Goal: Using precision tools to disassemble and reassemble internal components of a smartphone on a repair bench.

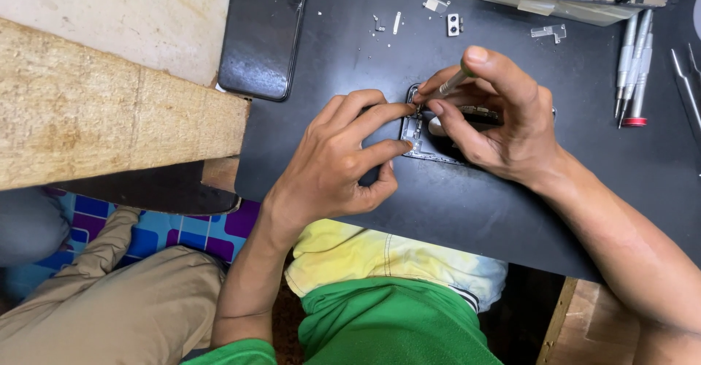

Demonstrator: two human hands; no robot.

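Observation:
An opened phone body (418, 137) lies on a black work mat (467, 204), mostly covered by both hands. My left hand (332, 164) rests on its left end, index finger and thumb pinching at the frame near the top corner. My right hand (496, 120) grips a thin silver screwdriver (454, 82), whose tip points down at that same corner of the phone. The phone's far right part is hidden under my right palm.
A dark phone back panel (263, 33) lies at the mat's upper left. Small loose parts and screws (438, 14) sit near the top. Several screwdrivers (634, 66) and tweezers (686, 87) lie at right. A wooden plank (109, 109) borders the left.

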